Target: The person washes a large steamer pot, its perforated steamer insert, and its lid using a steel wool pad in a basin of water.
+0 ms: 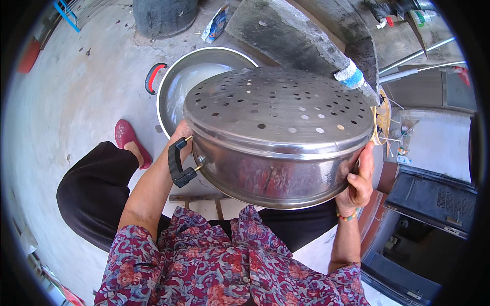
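Note:
A round metal steamer tier (275, 172) is held up in front of me, tilted, its perforated base facing up towards the camera. My left hand (182, 139) grips its left side beside a black side handle (180, 162); the fingers are partly hidden behind the wall. At the right side my right hand (359, 183) holds the wall, fingers along it and the thumb raised. Behind and partly beneath the steamer tier, a wide pan (168, 103) with a white rim and a red-and-black handle (155, 78) rests on the ground with cloudy liquid inside.
A concrete slab (285, 38) stands beyond the pan, with a blue-and-white wrapped corner near the steamer. A dark barrel (164, 17) and a plastic packet (216, 23) are at the top. A yellow basket (383, 118) lies right, above a dark metal door (428, 199). A wooden stool (199, 198) shows below.

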`<action>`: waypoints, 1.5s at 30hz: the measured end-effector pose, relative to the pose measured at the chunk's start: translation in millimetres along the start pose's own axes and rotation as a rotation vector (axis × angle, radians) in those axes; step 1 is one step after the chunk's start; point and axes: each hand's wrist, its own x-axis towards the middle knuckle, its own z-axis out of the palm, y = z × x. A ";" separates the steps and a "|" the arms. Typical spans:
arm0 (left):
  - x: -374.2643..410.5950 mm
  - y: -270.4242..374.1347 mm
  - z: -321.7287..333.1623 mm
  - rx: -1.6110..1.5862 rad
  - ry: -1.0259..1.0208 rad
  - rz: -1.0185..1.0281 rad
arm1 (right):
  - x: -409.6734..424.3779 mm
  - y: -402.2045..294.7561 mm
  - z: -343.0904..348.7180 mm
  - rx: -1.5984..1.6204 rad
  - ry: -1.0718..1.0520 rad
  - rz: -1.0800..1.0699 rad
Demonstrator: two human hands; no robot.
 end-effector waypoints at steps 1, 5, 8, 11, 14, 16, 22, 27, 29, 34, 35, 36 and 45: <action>3.4 -2.7 1.7 0.038 0.020 0.006 | -12.1 3.1 3.2 0.003 0.108 0.081; 7.7 -6.2 -5.6 0.286 0.136 0.065 | -33.5 8.3 12.5 0.163 0.365 0.616; 11.7 -14.9 -4.6 0.348 0.187 0.062 | -51.6 16.3 2.0 0.409 0.310 1.003; 10.0 -24.9 22.9 -0.027 0.168 -0.041 | -45.6 14.0 -5.3 0.725 0.265 1.330; 21.6 -43.6 -3.9 -0.098 0.152 -0.092 | -61.9 24.3 -6.3 1.256 0.496 1.540; 22.9 -47.1 -0.7 -0.049 0.190 -0.069 | -55.2 32.7 -8.2 1.387 0.605 1.707; 29.0 -55.2 6.0 0.043 0.342 -0.049 | -40.9 39.8 -4.2 1.302 0.587 1.774; 43.4 -27.3 -9.2 1.098 0.430 0.115 | -41.4 49.6 -5.4 1.154 0.583 1.781; 49.5 -11.0 -32.1 1.877 0.456 0.479 | -42.2 51.4 -8.8 1.106 0.574 1.733; 50.1 -16.6 -30.6 2.233 0.455 -0.262 | -42.9 51.2 -11.6 1.120 0.583 1.729; 49.6 -24.9 -41.6 2.288 0.334 -0.346 | -42.6 51.7 -11.6 1.116 0.579 1.734; 47.9 -36.0 -31.1 2.336 0.191 -0.434 | -45.7 51.8 -14.4 1.099 0.587 1.744; 52.3 -36.9 -83.5 2.530 -0.023 0.123 | -52.2 51.4 -13.6 1.114 0.582 1.740</action>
